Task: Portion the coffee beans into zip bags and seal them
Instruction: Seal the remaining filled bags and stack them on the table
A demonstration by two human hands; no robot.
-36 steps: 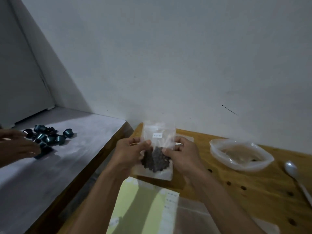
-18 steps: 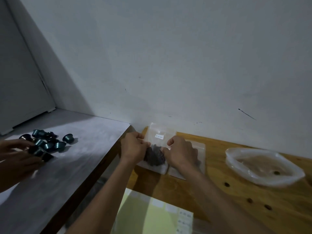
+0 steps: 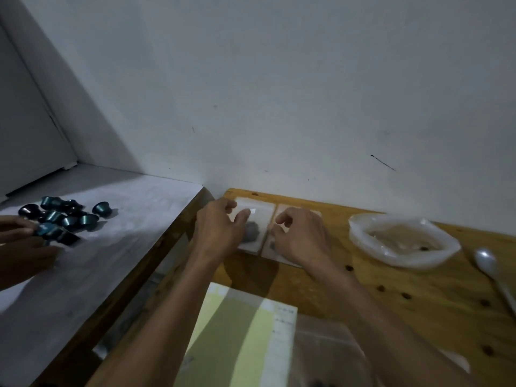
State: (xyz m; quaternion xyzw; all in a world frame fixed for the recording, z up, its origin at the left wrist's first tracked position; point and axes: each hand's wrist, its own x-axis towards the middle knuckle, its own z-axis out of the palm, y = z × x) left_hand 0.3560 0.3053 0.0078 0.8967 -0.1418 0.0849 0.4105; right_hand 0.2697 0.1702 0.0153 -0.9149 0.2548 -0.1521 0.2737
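A small clear zip bag (image 3: 255, 233) with a dark clump of coffee beans lies flat on the wooden table (image 3: 418, 303), close to the wall. A second zip bag (image 3: 282, 254) lies right beside it, mostly hidden under my right hand (image 3: 303, 237). My left hand (image 3: 219, 230) hovers over the first bag's left side, its fingers loosely curled and holding nothing. The fingertips of my right hand sit at the seam between the two bags, also loosely curled. Whether they touch the plastic is unclear.
A floppy clear bag (image 3: 363, 233) with a few beans sits to the right, and a white spoon (image 3: 487, 263) beyond it. Loose beans (image 3: 381, 288) dot the wood. A yellow-green sheet (image 3: 245, 331) and empty bags (image 3: 329, 356) lie near me. On the grey table at left, another person's hands (image 3: 25, 247) handle dark capsules (image 3: 64, 219).
The bean bag, held upright in both hands a second ago, has been laid flat next to the second bag. Both hands have let go and spread apart.
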